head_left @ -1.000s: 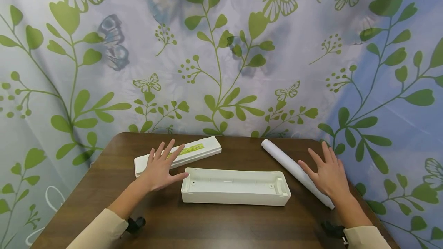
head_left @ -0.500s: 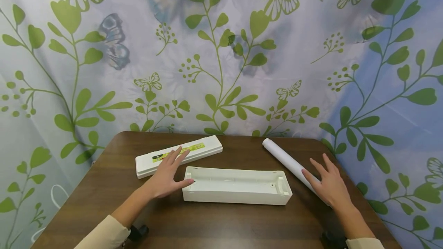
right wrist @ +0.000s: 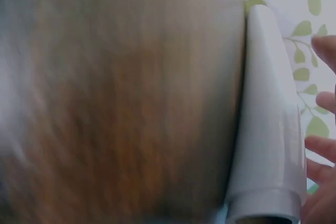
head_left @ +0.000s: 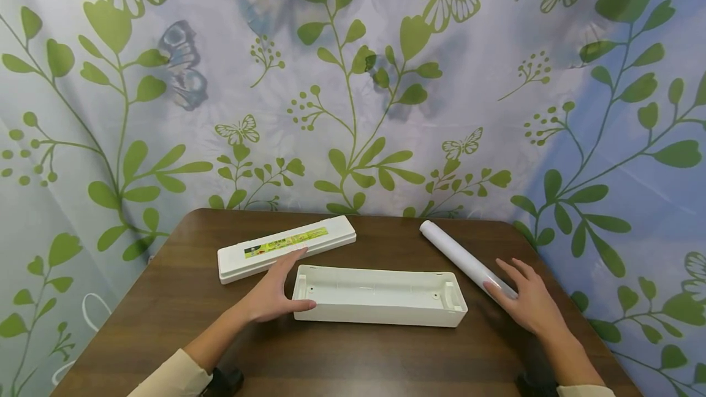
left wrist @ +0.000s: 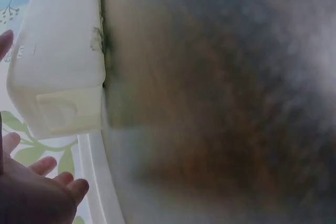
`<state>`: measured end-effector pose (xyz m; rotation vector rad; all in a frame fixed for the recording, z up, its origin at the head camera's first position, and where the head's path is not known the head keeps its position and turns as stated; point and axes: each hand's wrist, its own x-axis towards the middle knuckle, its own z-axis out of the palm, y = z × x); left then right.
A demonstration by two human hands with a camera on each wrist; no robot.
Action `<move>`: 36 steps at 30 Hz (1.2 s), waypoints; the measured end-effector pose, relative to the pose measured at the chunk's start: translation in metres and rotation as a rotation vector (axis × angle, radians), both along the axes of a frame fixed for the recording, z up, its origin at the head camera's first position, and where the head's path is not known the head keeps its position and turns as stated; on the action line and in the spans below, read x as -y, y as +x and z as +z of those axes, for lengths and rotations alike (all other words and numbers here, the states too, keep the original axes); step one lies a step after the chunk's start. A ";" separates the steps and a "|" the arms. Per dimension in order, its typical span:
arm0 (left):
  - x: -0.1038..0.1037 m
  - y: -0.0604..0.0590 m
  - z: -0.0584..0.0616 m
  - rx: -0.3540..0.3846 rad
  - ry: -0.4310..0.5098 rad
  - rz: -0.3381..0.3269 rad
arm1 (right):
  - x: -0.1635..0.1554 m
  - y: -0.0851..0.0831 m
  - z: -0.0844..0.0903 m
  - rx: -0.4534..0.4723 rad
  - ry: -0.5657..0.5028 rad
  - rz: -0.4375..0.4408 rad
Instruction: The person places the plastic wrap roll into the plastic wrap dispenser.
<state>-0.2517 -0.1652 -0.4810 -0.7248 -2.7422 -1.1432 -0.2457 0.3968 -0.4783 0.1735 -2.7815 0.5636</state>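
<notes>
My left hand is spread about the left end of a long white plastic box, thumb toward its front wall and fingers behind. The box lies with its hollow side up and nothing inside. In the left wrist view the box end stands between thumb and fingers, with a gap to the fingers. My right hand is over the near end of a white roll of film, thumb at its left side. In the right wrist view the fingers are extended beside the roll, whose tube end is hollow.
A long white lid with a green-yellow label lies aslant behind the box, to the left. All lie on a brown wooden table. A curtain with leaves and butterflies hangs close behind the table.
My left hand has come down and right, from before the lid to the box's left end. My right hand has lowered to the near end of the roll. Box, lid and roll stay put.
</notes>
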 end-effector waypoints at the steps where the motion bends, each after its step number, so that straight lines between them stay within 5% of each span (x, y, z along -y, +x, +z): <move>1: 0.000 0.000 0.000 0.011 0.012 -0.007 | -0.002 0.000 0.000 0.006 0.002 0.005; 13: -0.006 0.001 -0.004 0.248 0.226 -0.131 | -0.020 -0.007 0.004 0.159 0.019 0.034; 20: -0.004 -0.001 -0.006 0.344 0.297 -0.164 | -0.029 -0.013 0.002 0.231 -0.070 0.087; 36: 0.008 -0.009 -0.011 0.430 0.361 -0.228 | -0.036 -0.017 0.004 0.286 -0.284 0.341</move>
